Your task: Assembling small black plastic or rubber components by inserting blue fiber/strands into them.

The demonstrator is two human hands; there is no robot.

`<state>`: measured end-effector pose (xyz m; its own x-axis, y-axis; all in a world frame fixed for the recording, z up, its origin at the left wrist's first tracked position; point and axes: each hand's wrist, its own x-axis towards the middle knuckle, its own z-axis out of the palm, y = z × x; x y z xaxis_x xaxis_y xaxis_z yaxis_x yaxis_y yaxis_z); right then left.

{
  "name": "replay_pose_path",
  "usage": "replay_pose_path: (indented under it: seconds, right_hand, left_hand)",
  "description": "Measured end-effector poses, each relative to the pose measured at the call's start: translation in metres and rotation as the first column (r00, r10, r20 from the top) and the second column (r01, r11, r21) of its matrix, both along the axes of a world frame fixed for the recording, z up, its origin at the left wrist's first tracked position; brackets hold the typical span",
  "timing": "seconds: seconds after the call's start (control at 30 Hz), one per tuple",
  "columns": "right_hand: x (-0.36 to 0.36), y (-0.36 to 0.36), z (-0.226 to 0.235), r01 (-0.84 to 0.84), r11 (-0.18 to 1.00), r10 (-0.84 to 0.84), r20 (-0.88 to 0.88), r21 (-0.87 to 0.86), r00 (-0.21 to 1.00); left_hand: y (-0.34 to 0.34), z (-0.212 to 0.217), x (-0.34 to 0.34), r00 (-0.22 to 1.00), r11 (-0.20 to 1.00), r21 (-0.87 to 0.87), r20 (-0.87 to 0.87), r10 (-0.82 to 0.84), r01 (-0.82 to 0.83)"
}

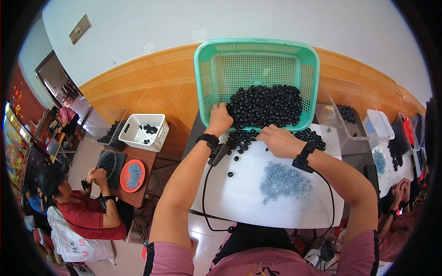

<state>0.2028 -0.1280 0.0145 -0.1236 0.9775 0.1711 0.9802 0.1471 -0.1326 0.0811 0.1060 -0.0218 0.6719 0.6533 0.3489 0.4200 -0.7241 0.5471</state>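
A green plastic basket (258, 44) holds a heap of small black ring-shaped parts (267, 106). My left hand (220, 120) is at the basket's near left corner, its fingers curled over the rim beside the black parts. My right hand (278, 140) is closed just in front of the near rim, fingertips pointing left among loose black parts (241, 139) on the white board (230, 198). Whatever lies between these fingertips is hidden. Small translucent bluish pieces (283, 181) are spread on the board nearer to me. A single black part (230, 174) lies apart at the left.
A clear plastic bin (354, 133) with black parts stands right of the basket. Black cables hang from both my wrist straps. At left, a person in a red shirt (99, 211) works at a brown table with a white basket (142, 133) and an orange plate (124, 177). Another person's hands (401, 193) show at far right.
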Motion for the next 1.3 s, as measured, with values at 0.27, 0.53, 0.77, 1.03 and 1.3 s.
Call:
replay_pose_path:
  seconds: [0.27,0.53,0.77,1.03,1.3]
  right_hand:
    - [0.000,0.002,-0.001,0.010,1.000,-0.010,-0.004,0.006,1.000]
    - [0.000,0.003,-0.002,0.022,1.000,-0.022,0.016,0.001,1.000]
    - [-0.001,0.003,-0.001,0.011,1.000,-0.011,0.013,0.004,1.000]
    - [-0.002,0.004,-0.002,0.032,0.999,-0.032,0.018,-0.008,0.999]
    - [0.001,0.004,-0.003,0.017,1.000,-0.017,0.019,0.006,1.000]
  left_hand:
    - [-0.012,0.002,-0.026,0.990,0.979,-0.167,0.096,-0.105,0.120]
    - [-0.064,0.003,-0.058,0.939,0.910,-0.310,0.292,-0.183,0.274]
    - [-0.054,0.018,-0.045,0.927,0.957,-0.031,0.260,-0.270,0.288]
    - [0.006,0.010,-0.006,0.993,0.986,-0.125,-0.034,-0.115,0.110]
    - [-0.012,0.011,-0.025,0.968,0.896,-0.371,0.149,-0.200,0.242]
